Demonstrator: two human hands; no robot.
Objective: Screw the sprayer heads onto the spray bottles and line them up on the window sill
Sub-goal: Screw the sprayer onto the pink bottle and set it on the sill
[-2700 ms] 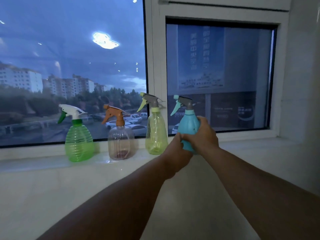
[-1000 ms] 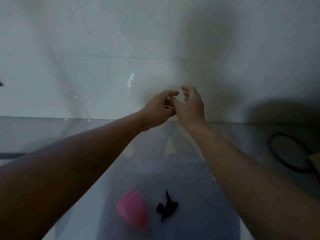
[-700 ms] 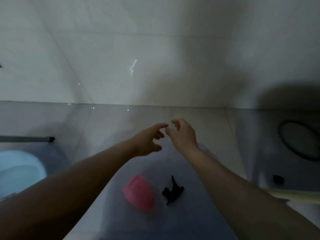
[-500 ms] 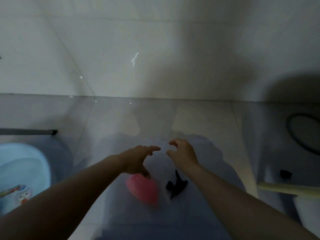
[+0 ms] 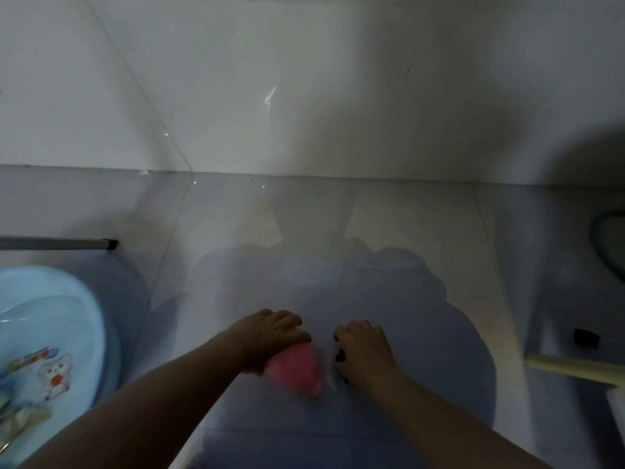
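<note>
The left hand (image 5: 270,336) lies over the top of the pink bottle (image 5: 297,367), which is on its side on the floor (image 5: 406,252), far from the wall. Its grip looks curled on the bottle. The right hand (image 5: 363,350) covers the black sprayer (image 5: 340,356) (mostly hidden), so I cannot tell if it holds it. The floor looks shiny, so the bottle could roll or slip away.

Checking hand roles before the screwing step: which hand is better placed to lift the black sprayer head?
The right hand: it already covers the black sprayer head on the floor, while the left hand rests on the pink bottle beside it.
</note>
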